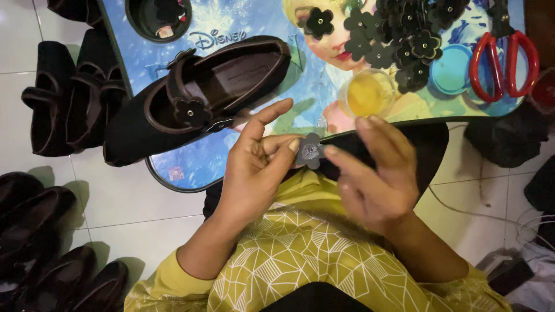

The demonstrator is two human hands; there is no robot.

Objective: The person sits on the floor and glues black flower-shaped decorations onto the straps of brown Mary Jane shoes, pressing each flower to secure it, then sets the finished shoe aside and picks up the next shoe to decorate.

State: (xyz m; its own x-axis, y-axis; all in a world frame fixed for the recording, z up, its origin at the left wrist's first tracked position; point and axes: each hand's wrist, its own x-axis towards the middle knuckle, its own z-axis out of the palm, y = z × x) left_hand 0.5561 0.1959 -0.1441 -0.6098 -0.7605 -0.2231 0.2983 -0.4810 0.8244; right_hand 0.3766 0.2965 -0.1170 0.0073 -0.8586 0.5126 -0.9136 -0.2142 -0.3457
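Where tray rim (173,184) ends, flower (312,150) midair

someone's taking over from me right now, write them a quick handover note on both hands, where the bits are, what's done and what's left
Left hand: thumb and fingertips pinch a small dark flower-shaped trim piece with a metal centre stud.
Right hand: fingertips touch the same piece from the other side.
Dark brown strap shoe lies on the blue printed tray table; one flower is already on its strap.
Pile of spare black flower pieces sits at the table's far side, beside a small clear cup of yellow glue-like liquid and red-handled scissors.
More dark shoes wait on the floor at left.
Left, judging by this: the held flower is not yet fixed to anything.
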